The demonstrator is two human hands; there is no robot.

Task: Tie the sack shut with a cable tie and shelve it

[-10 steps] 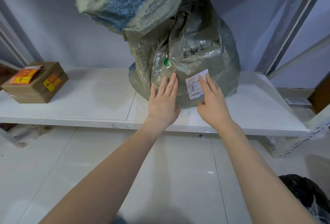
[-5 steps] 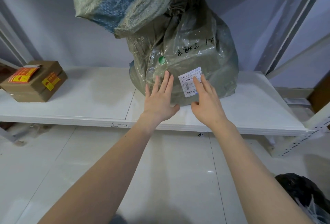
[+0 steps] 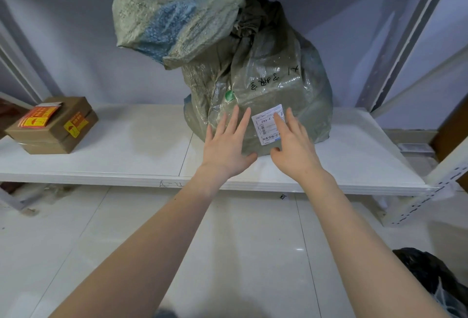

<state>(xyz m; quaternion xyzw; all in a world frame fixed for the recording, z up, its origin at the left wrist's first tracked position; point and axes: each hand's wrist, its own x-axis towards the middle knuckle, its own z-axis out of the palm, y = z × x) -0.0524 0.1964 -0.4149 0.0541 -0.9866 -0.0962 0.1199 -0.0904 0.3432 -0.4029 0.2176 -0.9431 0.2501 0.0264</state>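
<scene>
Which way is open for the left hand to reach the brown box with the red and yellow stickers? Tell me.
Probably yes, sideways along the shelf. The left hand lies open against the sack, holding nothing, and the stretch of shelf between it and the brown box is bare. Whether the arm is long enough cannot be judged.

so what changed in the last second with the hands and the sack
Both hands, left and right, slid slightly down and back on the sack's front, fingers spread and flat, gripping nothing. The sack stays upright on the shelf; the cardboard box hasn't moved.

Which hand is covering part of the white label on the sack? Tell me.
The right hand: its fingers overlap the white label, while the left hand lies on bare sack.
</scene>
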